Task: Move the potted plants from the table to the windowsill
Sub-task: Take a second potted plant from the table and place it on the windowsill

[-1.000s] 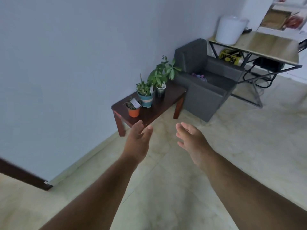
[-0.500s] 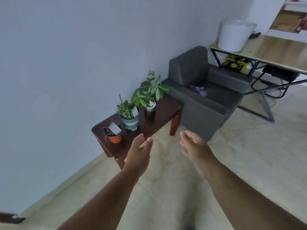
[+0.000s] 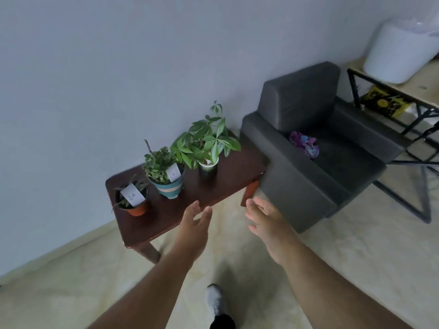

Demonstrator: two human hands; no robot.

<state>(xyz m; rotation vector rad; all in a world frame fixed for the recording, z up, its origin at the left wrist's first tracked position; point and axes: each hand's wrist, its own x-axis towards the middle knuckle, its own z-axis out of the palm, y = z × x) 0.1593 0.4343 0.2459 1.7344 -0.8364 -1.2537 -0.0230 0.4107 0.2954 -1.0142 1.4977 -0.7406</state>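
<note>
Three potted plants stand in a row on a low dark wooden table point(image 3: 221, 179) against the wall: a small orange pot point(image 3: 136, 207) at the left with a white tag, a teal striped pot point(image 3: 171, 187) in the middle, and a leafy plant in a dark glossy pot point(image 3: 207, 168) at the right. My left hand point(image 3: 193, 230) reaches out at the table's front edge, fingers apart, holding nothing. My right hand point(image 3: 267, 222) is stretched out beside it, just off the table's right front corner, also empty. No windowsill is in sight.
A grey armchair point(image 3: 308, 181) stands right of the table with a purple object point(image 3: 304, 143) on its seat. Further right is a metal-framed desk point(image 3: 392, 91) carrying a white bin point(image 3: 401, 51). The floor is pale tile; my grey shoe point(image 3: 215, 300) shows below.
I have walked closer to the table, so it and the plants appear larger and nearer. Both hands stay outstretched and empty, now reaching the table's front edge.
</note>
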